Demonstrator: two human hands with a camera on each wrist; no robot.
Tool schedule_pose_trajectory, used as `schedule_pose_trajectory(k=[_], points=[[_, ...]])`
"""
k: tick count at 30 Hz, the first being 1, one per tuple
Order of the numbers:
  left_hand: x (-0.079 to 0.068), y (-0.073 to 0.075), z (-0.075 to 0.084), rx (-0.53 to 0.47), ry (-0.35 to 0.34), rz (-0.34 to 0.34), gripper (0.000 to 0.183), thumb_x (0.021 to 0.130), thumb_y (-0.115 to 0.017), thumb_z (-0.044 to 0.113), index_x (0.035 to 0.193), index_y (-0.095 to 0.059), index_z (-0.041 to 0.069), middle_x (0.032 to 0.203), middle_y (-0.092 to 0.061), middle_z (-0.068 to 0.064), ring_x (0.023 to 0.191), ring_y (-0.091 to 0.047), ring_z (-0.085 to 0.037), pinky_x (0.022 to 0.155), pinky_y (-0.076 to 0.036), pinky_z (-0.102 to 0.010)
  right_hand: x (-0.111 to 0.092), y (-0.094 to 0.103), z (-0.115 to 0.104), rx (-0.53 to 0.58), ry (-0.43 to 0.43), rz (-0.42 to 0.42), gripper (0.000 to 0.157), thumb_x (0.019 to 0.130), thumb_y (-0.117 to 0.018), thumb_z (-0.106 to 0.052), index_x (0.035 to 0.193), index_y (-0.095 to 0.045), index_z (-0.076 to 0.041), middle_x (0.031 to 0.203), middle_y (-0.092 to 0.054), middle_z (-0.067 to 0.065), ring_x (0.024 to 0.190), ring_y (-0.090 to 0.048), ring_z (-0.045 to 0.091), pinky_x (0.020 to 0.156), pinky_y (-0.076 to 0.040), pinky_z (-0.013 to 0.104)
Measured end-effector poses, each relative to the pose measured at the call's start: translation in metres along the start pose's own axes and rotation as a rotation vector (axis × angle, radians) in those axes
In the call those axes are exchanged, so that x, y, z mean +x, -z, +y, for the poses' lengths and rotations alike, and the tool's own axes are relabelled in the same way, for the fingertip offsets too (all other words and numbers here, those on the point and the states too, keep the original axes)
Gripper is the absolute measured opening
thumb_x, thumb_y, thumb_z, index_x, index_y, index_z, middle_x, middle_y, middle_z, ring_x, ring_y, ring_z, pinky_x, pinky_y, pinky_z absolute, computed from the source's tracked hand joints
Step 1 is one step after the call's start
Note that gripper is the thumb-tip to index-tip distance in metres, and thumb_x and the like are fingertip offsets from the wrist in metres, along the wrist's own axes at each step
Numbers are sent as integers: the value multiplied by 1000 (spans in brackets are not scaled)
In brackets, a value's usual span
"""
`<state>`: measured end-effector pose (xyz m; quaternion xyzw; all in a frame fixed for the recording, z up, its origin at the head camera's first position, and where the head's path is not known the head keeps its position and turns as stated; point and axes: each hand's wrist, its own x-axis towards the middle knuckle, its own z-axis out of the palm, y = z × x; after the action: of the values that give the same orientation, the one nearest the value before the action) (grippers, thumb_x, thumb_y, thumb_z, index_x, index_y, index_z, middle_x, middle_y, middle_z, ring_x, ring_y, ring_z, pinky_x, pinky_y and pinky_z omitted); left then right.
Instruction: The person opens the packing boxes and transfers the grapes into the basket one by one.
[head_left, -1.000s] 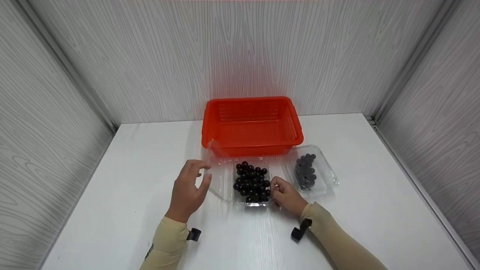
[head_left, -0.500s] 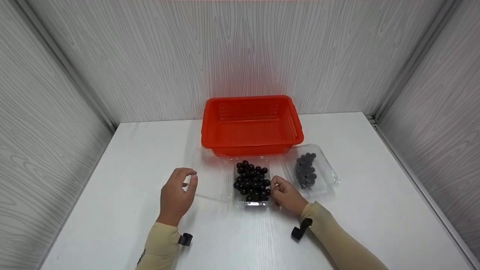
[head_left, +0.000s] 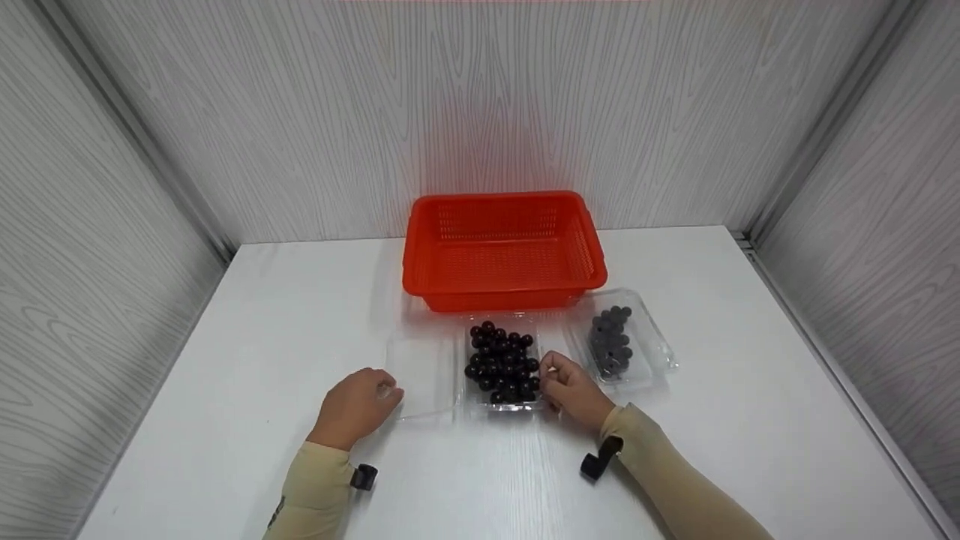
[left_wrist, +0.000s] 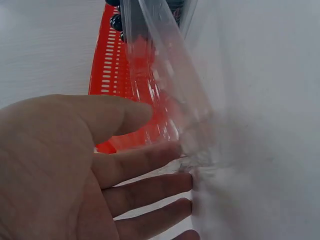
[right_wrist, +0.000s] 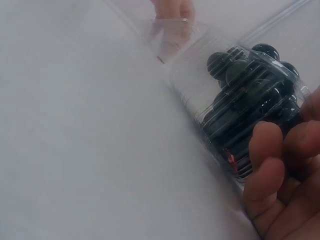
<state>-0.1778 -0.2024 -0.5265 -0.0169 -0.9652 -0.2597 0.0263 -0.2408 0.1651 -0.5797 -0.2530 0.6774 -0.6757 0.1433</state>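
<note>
A clear plastic clamshell box [head_left: 475,397] holding a bunch of dark grapes [head_left: 501,363] stands in front of the red basket. Its transparent lid [head_left: 424,375] lies folded out to the left. At the lid's outer edge is my left hand [head_left: 356,405]; in the left wrist view its fairly straight fingers [left_wrist: 145,192] reach the clear plastic, thumb apart from them. My right hand [head_left: 570,390] pinches the box's right rim, its fingertips [right_wrist: 266,142] beside the ribbed wall in the right wrist view.
Behind the box sits a red perforated basket [head_left: 502,292] near the back wall. To the right lies another clear clamshell box [head_left: 649,337] with dark grapes [head_left: 612,341] in it. White wood-grain walls [head_left: 480,97] enclose the table on the back and sides.
The lid, raised at first, has swung down to the left and now lies flat. My left hand has moved left and toward me, down to the lid's edge. My right hand keeps its place.
</note>
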Motion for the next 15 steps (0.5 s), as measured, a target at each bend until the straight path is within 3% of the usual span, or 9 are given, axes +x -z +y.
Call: schedule_pose_trajectory(k=[7, 15], points=[[1, 1, 7, 59, 13, -90, 35, 95, -72, 26, 113, -74, -4, 110, -68, -20, 106, -67, -38, 94, -54, -54, 3, -4, -9, -56, -25, 42, 5, 94, -48, 9, 97, -48, 6, 63, -50, -3, 52, -46, 8, 47, -38, 21], [3, 0, 17, 104, 58, -129, 40, 95, -71, 30, 119, -72, -3, 108, -64, -22, 100, -63, -40, 86, -54, -58, -2, -7, -33, -369, -105, 193, 14, 96, -53, -1, 103, -64, -7, 58, -38, -7, 51, -36, 6, 47, -29, 20]])
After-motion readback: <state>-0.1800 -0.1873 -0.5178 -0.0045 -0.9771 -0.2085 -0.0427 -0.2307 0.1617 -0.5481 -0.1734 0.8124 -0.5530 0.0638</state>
